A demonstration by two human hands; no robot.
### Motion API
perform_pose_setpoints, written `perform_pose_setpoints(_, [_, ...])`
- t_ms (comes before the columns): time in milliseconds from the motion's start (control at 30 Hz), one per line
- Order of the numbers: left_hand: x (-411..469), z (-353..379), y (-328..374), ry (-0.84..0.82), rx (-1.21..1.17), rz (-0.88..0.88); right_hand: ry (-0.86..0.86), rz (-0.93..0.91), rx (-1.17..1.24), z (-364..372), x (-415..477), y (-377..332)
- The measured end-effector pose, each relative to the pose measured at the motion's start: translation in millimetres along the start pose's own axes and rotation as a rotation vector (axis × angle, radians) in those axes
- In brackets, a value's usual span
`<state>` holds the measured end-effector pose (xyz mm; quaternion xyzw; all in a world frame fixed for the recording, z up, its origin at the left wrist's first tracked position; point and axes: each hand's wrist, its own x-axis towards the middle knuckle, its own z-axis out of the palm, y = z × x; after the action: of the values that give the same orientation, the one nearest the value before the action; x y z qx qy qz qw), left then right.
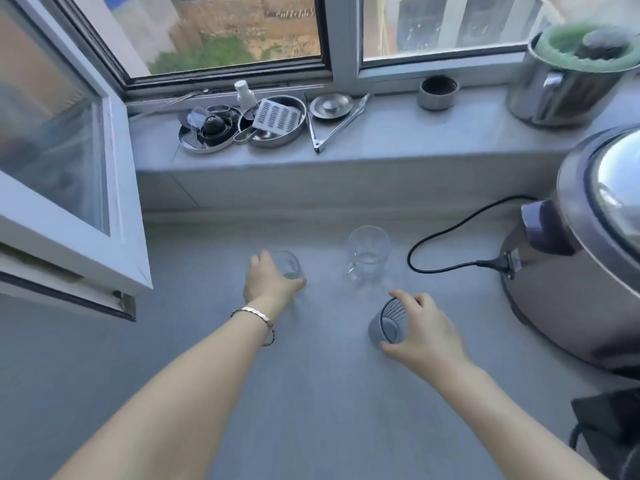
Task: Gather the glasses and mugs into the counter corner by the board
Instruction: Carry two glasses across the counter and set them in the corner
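Nearest, a grey cup (387,325) is held by the right hand (424,332); a slippery, breakable glass (289,266) is gripped round its side by the left hand (268,280).

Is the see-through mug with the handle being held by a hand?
No, the clear mug stands alone on the counter, while the left hand grips a plain glass and the right hand a grey cup.

My left hand (268,282) wrapped round clear glass (289,268) on grey surface (207,341), bracelet (256,318) at wrist. My right hand (427,332) grips ribbed grey cup (386,323), tilted. Glass mug (367,252) stands free at 12 o'clock of cup, apart from both. Cooker (575,271) at 3 o'clock, black cord (450,237) plugged in.
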<state>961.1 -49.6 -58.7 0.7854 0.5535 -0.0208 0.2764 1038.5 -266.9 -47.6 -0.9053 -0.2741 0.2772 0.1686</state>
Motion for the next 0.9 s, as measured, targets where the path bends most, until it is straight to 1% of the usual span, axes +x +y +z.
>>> perform_pose_setpoints(100, [-16.6,-7.7,-12.4,-0.019,0.047,0.064,-0.042,-0.031,-0.025,2.1,-1.6,-3.1])
perform_pose_setpoints(200, [-48.5,-19.8,-33.6,-0.058,0.039,0.128,-0.066,-0.089,-0.070,0.7,-7.8,-9.7])
perform_pose_setpoints(333, [-101.6,-37.6,-80.2,-0.100,-0.046,0.104,-0.110,-0.205,-0.166,6.9,-25.4,-28.8])
perform_pose_setpoints(433, [-139.6,-51.8,-128.4,-0.080,-0.080,0.052,-0.148,-0.317,-0.236,22.2,-48.7,-54.2])
perform_pose_setpoints(667, [-248.6,-87.9,-272.1,0.064,-0.158,-0.110,-0.256,-0.640,-0.411,92.1,-138.5,-149.0])
perform_pose_setpoints(900, [-395.9,-122.1,-442.1,0.305,-0.270,-0.363,-0.367,-0.970,-0.548,201.4,-280.5,-256.8])
